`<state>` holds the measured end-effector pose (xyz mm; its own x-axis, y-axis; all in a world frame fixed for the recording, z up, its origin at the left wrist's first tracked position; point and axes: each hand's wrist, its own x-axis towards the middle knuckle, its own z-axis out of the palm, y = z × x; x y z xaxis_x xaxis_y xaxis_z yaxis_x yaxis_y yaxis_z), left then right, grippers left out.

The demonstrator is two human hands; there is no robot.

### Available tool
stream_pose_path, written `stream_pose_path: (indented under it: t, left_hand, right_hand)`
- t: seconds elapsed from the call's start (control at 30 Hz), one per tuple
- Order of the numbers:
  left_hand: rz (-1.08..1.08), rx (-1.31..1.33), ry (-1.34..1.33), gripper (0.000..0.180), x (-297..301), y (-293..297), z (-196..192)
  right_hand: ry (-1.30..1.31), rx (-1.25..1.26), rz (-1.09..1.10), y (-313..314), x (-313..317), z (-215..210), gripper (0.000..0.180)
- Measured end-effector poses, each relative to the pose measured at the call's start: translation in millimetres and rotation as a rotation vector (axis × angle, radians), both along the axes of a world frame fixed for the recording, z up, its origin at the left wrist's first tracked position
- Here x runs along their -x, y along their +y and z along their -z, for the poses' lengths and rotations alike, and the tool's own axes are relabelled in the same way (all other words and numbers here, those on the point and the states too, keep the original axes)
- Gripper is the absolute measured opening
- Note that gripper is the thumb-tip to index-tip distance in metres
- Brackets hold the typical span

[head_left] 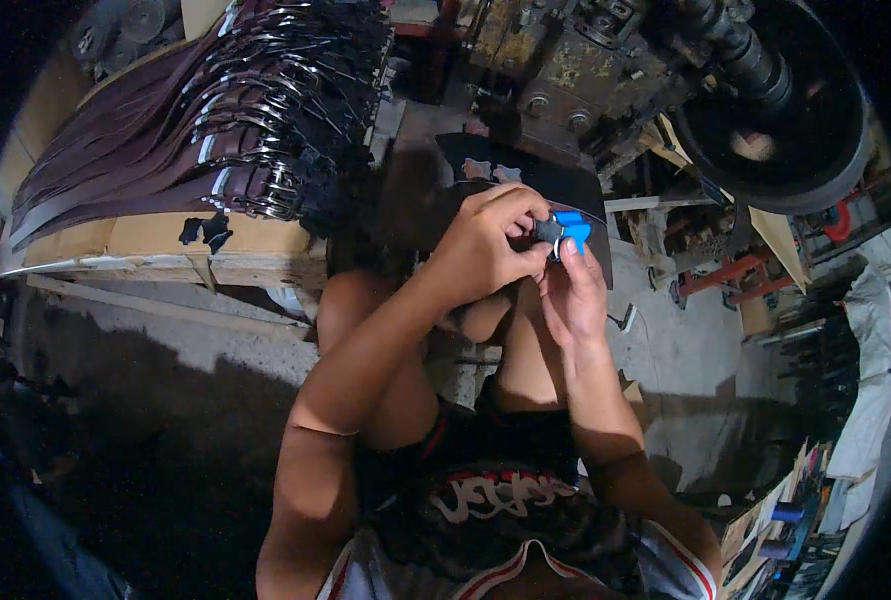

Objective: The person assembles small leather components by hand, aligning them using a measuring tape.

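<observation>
My left hand (495, 240) is closed in a pinch on a small dark piece (544, 230). Against that piece sits a small bright blue object (575, 228), whose exact kind I cannot make out. My right hand (577, 290) grips the blue object from below, thumb upright along its near side. Both hands meet above my knees, in front of a dark work surface (415, 200). Just past the left hand, two pale irregular star-shaped pieces (476, 170) lie on a black sheet (537, 172). The fingers partly hide how the dark and blue things join.
At the left, brown leather belts (115, 165) with metal buckles (280, 180) are heaped on a wooden table (265, 240), beside dark jagged scraps (205, 231). A worn machine (565, 80) with a large black flywheel (795, 130) stands ahead. White sheeting (865, 370) hangs at right.
</observation>
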<state>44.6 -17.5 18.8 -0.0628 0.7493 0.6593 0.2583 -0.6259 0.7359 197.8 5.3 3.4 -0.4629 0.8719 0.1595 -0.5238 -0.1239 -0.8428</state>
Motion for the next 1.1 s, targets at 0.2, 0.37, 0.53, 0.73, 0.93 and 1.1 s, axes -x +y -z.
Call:
stream_pose_path:
  t: [0.2,0.37,0.53,0.73,0.93,1.1]
  left_hand:
    - [-0.011,-0.096,0.028,0.022,0,4,0]
    - [0.074,0.021,-0.105,0.029,-3,5,6]
    - [0.169,0.039,-0.209,0.031,-5,8,11]
    - [-0.104,-0.088,0.127,0.021,-5,9,12]
    - [0.093,0.263,-0.534,0.011,-14,2,11]
    - [0.326,0.467,-0.077,0.011,-52,0,-4]
  right_hand:
    - [0.086,0.03,-0.02,-3,-3,2,0.027]
    - [0.093,0.126,-0.025,4,-6,11,0.028]
    - [0.089,0.115,-0.011,1,-6,14,0.029]
    - [0.013,0.109,0.038,-5,-10,13,0.031]
    - [0.252,0.323,-0.08,7,-55,15,0.044]
    - [0.23,0.32,0.285,9,-149,6,0.06]
